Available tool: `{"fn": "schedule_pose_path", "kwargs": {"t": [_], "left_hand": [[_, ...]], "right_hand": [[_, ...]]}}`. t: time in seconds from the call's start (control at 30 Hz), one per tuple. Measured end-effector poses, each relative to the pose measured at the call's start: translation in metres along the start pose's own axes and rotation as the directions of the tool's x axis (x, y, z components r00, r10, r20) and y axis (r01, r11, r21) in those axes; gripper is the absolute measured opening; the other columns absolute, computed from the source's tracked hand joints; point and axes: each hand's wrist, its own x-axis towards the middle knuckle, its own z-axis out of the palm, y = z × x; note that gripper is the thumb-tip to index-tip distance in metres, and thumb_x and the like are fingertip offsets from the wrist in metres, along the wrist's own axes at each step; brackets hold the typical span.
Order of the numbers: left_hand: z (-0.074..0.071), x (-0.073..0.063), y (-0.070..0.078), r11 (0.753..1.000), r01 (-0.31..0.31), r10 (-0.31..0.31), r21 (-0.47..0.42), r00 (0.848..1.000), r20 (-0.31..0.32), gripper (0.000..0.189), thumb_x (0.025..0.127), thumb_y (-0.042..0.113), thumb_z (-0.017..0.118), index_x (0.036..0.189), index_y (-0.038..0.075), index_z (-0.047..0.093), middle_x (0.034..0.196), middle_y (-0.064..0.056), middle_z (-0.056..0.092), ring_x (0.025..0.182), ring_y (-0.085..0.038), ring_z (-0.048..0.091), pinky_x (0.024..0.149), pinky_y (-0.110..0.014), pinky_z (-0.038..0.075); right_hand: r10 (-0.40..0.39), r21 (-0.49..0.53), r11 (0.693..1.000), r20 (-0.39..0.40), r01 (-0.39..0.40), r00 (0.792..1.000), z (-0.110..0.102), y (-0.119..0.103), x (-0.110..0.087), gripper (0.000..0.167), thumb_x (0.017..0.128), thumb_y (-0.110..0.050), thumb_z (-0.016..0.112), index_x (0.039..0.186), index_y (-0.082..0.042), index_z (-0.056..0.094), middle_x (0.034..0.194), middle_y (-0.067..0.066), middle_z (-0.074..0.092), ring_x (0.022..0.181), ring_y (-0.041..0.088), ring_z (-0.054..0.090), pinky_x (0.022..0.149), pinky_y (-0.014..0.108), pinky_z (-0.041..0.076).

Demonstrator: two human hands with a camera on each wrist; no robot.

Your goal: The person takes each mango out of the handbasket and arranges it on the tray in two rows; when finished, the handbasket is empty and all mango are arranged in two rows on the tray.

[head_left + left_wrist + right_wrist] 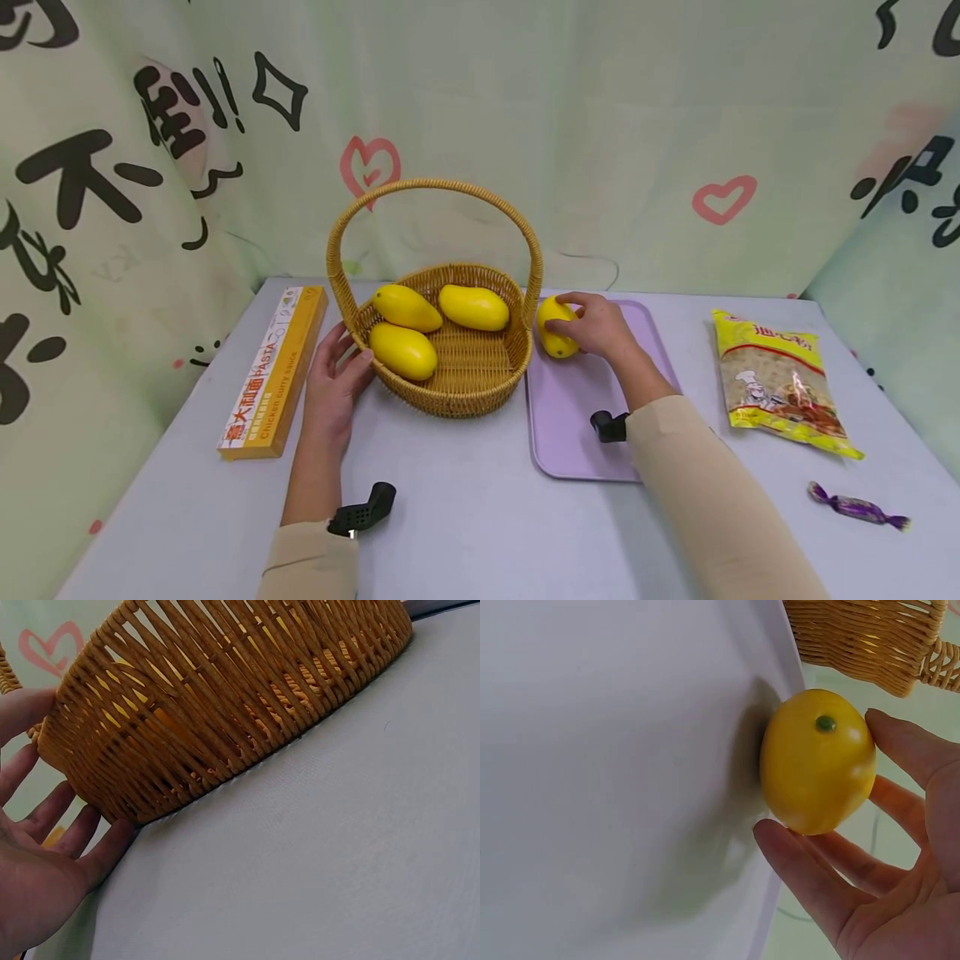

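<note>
Mango on the lilac tray — right hand curls fingers around it; grip it firmly. Left hand, fingers spread, steadies the basket — keep it braced.

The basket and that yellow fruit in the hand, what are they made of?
The basket looks like woven wicker or rattan: tan strands, open weave. The yellow fruit under the right hand is smooth and evenly glossy, possibly plastic, though it could be real.

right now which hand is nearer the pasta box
Left. The left hand rests against the basket, just right of the pasta box. The right hand grips a mango on the tray, beyond the basket.
</note>
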Motion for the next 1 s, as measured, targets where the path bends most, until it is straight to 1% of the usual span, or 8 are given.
{"fn": "schedule_pose_path", "kwargs": {"t": [0.1,0.23,0.4,0.5,0.6,0.77,0.87,1.0], "left_hand": [[0.0,0.0,0.0,1.0,-0.002,0.002,0.004,1.0,-0.001,0.066,0.1,0.016,0.068,0.157,0.036,0.041,0.162,0.002,0.04,0.147,-0.017,0.044,0.117,-0.035,0.045],[0.001,0.0,0.0,1.0,-0.001,0.001,-0.001,1.0,0.001,0.066,0.1,0.016,0.067,0.157,0.035,0.041,0.163,0.001,0.039,0.147,-0.018,0.044,0.118,-0.035,0.045],[0.002,-0.001,0.001,1.0,-0.003,0.003,0.001,1.0,-0.005,0.065,0.1,0.017,0.068,0.157,0.035,0.041,0.162,0.001,0.04,0.147,-0.018,0.044,0.118,-0.036,0.044],[0.002,-0.001,0.001,1.0,-0.001,0.001,0.003,1.0,-0.01,0.065,0.1,0.017,0.068,0.157,0.035,0.041,0.162,0.002,0.04,0.147,-0.018,0.043,0.118,-0.035,0.044],[0.002,-0.001,0.001,1.0,0.0,0.0,-0.006,1.0,-0.012,0.065,0.1,0.016,0.068,0.157,0.034,0.041,0.162,0.002,0.041,0.146,-0.017,0.044,0.118,-0.035,0.045],[0.003,0.0,0.001,1.0,0.0,0.0,-0.025,1.0,-0.004,0.065,0.101,0.016,0.067,0.157,0.033,0.041,0.163,0.002,0.04,0.146,-0.017,0.045,0.117,-0.033,0.045],[0.003,0.0,0.001,1.0,0.002,-0.002,-0.022,1.0,-0.001,0.065,0.101,0.016,0.067,0.157,0.034,0.041,0.163,0.002,0.04,0.146,-0.016,0.044,0.117,-0.033,0.045],[0.002,0.001,0.0,1.0,0.004,-0.004,-0.019,1.0,-0.002,0.065,0.101,0.017,0.067,0.157,0.034,0.041,0.163,0.002,0.04,0.146,-0.016,0.045,0.117,-0.032,0.045]], "right_hand": [[-0.021,-0.017,1.0,-0.011,0.021,1.0,0.001,0.0,-0.001,0.063,0.098,-0.037,0.067,0.153,-0.012,0.05,0.15,0.03,0.047,0.125,0.042,0.055,0.098,0.045,0.058],[-0.049,-0.046,0.998,-0.018,0.048,0.999,0.0,-0.002,-0.003,0.062,0.099,-0.037,0.065,0.153,-0.011,0.05,0.154,0.031,0.045,0.139,0.046,0.045,0.112,0.057,0.046],[-0.064,-0.09,0.994,-0.024,0.062,0.998,-0.004,-0.005,-0.009,0.061,0.1,-0.036,0.063,0.154,-0.011,0.049,0.156,0.03,0.044,0.144,0.048,0.04,0.117,0.063,0.038],[-0.077,-0.11,0.991,-0.042,0.072,0.996,-0.009,-0.008,-0.015,0.06,0.1,-0.034,0.063,0.154,-0.011,0.049,0.156,0.029,0.044,0.143,0.048,0.041,0.117,0.064,0.038],[-0.099,-0.111,0.99,-0.065,0.092,0.993,-0.015,-0.012,-0.022,0.057,0.1,-0.031,0.063,0.152,-0.011,0.051,0.153,0.029,0.048,0.14,0.048,0.045,0.112,0.062,0.044],[-0.148,-0.102,0.985,-0.099,0.138,0.984,-0.023,-0.021,-0.032,0.05,0.1,-0.027,0.064,0.147,-0.013,0.057,0.148,0.026,0.054,0.133,0.045,0.052,0.097,0.053,0.056],[-0.166,-0.095,0.983,-0.112,0.156,0.98,-0.026,-0.027,-0.038,0.047,0.1,-0.027,0.065,0.145,-0.015,0.06,0.146,0.023,0.057,0.13,0.042,0.055,0.092,0.051,0.057],[-0.186,-0.081,0.981,-0.111,0.178,0.976,-0.03,-0.036,-0.046,0.045,0.099,-0.028,0.064,0.143,-0.017,0.061,0.141,0.021,0.06,0.127,0.04,0.058,0.093,0.051,0.057]]}}
